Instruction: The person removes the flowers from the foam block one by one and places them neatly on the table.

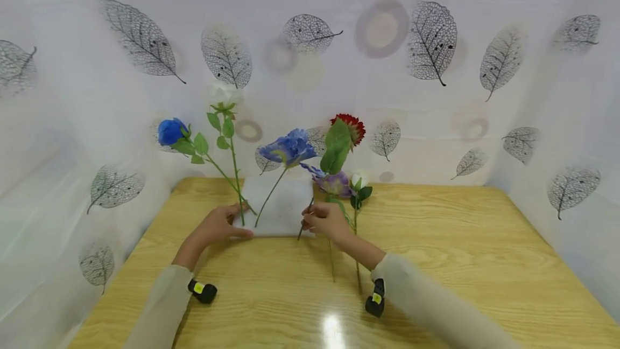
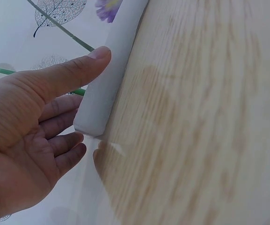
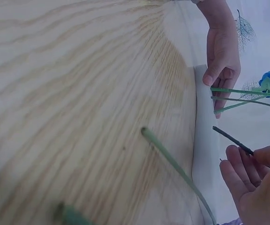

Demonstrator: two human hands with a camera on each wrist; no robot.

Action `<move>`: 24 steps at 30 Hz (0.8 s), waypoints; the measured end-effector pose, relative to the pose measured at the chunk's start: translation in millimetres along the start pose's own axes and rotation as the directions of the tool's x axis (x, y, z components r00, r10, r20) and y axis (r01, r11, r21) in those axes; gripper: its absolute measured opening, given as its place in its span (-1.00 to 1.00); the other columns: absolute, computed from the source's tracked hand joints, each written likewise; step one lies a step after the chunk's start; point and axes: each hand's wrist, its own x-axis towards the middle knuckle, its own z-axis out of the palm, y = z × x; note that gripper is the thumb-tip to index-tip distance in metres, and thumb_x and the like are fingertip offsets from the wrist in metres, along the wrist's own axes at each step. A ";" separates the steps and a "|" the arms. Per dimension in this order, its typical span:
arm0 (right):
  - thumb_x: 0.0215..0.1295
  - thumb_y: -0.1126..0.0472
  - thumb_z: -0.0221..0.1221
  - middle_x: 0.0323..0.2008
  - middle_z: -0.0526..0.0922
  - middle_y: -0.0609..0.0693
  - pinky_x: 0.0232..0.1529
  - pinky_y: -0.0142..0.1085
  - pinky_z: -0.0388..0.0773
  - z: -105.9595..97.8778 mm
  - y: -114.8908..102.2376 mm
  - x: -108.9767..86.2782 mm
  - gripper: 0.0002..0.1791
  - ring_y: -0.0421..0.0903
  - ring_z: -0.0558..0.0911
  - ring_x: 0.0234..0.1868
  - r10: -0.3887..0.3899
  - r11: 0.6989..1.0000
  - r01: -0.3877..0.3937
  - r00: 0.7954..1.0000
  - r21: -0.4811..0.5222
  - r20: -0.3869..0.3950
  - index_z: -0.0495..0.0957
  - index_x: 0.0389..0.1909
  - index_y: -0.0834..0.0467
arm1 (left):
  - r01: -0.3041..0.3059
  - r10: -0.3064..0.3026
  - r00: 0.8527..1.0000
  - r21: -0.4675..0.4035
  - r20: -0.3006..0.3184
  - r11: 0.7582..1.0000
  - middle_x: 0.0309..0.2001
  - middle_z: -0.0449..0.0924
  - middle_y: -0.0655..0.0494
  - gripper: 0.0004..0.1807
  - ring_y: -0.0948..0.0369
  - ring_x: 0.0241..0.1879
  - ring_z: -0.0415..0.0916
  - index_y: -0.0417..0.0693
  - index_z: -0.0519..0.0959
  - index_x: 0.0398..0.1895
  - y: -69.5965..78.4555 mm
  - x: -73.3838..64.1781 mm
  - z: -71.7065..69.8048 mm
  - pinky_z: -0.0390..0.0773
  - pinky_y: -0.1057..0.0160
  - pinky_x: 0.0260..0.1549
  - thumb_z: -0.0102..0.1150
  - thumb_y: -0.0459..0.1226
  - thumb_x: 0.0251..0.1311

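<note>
A white foam block (image 1: 286, 211) lies on the table, its edge also visible in the left wrist view. My left hand (image 1: 220, 228) holds its left end, thumb along the near edge and fingers round the side. Stems of a blue rose (image 1: 171, 132), a white rose (image 1: 224, 95) and a ruffled blue flower (image 1: 289, 147) stand tilted at the block's left part. My right hand (image 1: 329, 222) pinches a thin dark stem (image 3: 233, 138) between thumb and fingers, over the block's right end. That stem lines up with a red flower (image 1: 352, 129) with a big green leaf (image 1: 336, 147).
Right of the block are a purple flower (image 1: 334, 183) and a small white rose (image 1: 359, 181), their green stems reaching toward the table's front. The wooden table (image 1: 450, 252) extends to both sides. A leaf-print curtain (image 1: 329, 79) hangs behind it.
</note>
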 end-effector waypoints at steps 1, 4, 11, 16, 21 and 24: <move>0.46 0.38 0.14 -0.21 0.76 0.39 -0.11 -0.12 0.78 -3.1 -0.7 -2.2 -0.72 0.10 0.80 -0.20 0.007 1.000 -0.007 1.000 0.002 0.009 0.57 -0.02 0.56 | -0.005 0.005 1.000 0.000 0.000 1.000 0.46 0.31 -0.29 -0.07 -0.29 0.43 0.28 -0.20 0.47 0.40 0.1 -0.3 -0.3 0.40 -0.23 0.35 0.57 0.06 0.00; 0.46 0.40 0.13 -0.16 0.74 0.41 -0.05 -0.15 0.77 -12.3 -2.0 -8.8 -0.71 -0.01 0.80 -0.19 0.036 0.999 -0.037 0.999 0.036 0.037 0.55 0.00 0.60 | -0.001 0.001 1.000 -0.004 -0.005 1.000 0.46 0.31 -0.28 -0.07 -0.29 0.44 0.27 -0.19 0.47 0.40 -0.1 -0.4 0.0 0.38 -0.23 0.37 0.57 0.06 -0.02; 0.45 0.41 0.14 -0.04 0.68 0.46 0.04 -0.06 0.73 -41.1 -3.2 -28.5 -0.69 -0.08 0.79 -0.15 0.080 0.997 -0.081 0.993 0.016 0.090 0.52 0.03 0.63 | -0.007 0.007 1.000 -0.008 -0.010 1.000 0.47 0.30 -0.29 -0.09 -0.29 0.45 0.25 -0.20 0.47 0.39 -0.3 0.6 1.2 0.37 -0.23 0.38 0.57 0.04 0.00; 0.47 0.37 0.15 -0.08 0.72 0.40 0.00 -0.04 0.75 -65.0 -4.2 -43.5 -0.68 0.00 0.80 -0.17 0.117 0.991 -0.109 0.988 -0.077 0.106 0.54 0.05 0.59 | -0.018 0.018 1.000 -0.006 -0.018 1.000 0.45 0.33 -0.29 -0.12 -0.28 0.44 0.27 -0.22 0.50 0.37 2.0 -0.8 1.2 0.39 -0.23 0.36 0.57 0.01 0.01; 0.48 0.34 0.14 -0.14 0.74 0.37 -0.05 0.00 0.76 -86.0 -4.5 -57.2 -0.69 0.07 0.79 -0.18 0.129 0.983 -0.111 0.984 -0.145 0.120 0.57 0.02 0.56 | -0.016 0.016 1.000 0.004 -0.018 1.000 0.45 0.33 -0.31 -0.13 -0.29 0.44 0.26 -0.22 0.50 0.36 2.5 -1.8 1.1 0.38 -0.24 0.36 0.57 0.01 0.01; 0.47 0.34 0.14 -0.16 0.75 0.37 -0.08 -0.03 0.77 -98.2 -4.8 -65.4 -0.69 0.07 0.79 -0.19 0.146 0.980 -0.126 0.981 -0.155 0.126 0.58 0.01 0.57 | -0.011 0.011 1.000 -0.001 -0.015 1.000 0.45 0.32 -0.31 -0.12 -0.29 0.45 0.25 -0.22 0.50 0.37 2.5 -1.2 1.5 0.36 -0.24 0.38 0.58 0.02 0.00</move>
